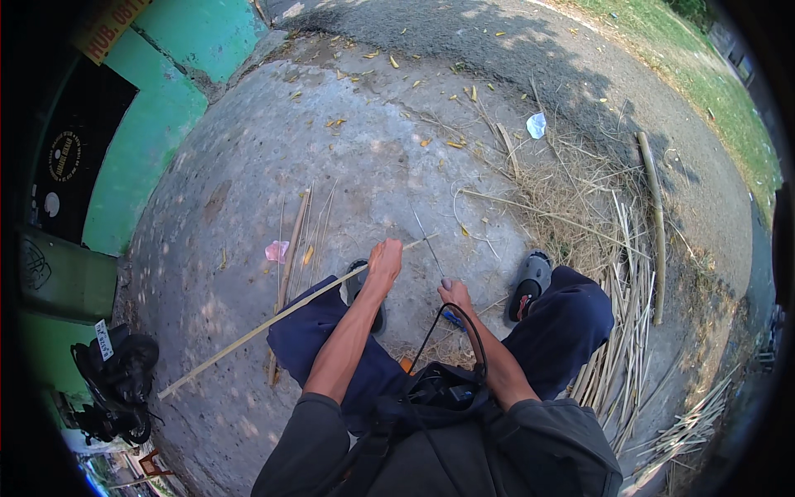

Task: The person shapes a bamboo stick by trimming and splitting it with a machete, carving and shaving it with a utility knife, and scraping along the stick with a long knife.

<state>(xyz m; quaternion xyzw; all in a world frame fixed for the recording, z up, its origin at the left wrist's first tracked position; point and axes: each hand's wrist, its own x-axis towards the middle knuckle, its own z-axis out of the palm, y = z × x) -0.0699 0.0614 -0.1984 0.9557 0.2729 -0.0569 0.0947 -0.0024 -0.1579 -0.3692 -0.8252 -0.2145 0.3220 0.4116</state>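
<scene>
My left hand [385,262] is closed around a long pale bamboo strip [257,337], close to its far end. The strip slants across my left knee, and its near end reaches toward the ground at lower left. My right hand [454,295] grips what looks like a knife [428,238] with a long, thin blade, seen nearly edge-on. The blade points away from me and crosses the strip's far tip; whether they touch I cannot tell. Most of the handle is hidden in my fist, with something blue just below it.
Bamboo strips [614,323] lie heaped right of my right leg, beside a thick bamboo pole [652,215]. Beyond are curly shavings [567,195]. More bamboo pieces [291,253] lie left. A black motorbike-like object [120,377] stands by the green wall [137,166]. A pink scrap [276,250] lies on concrete.
</scene>
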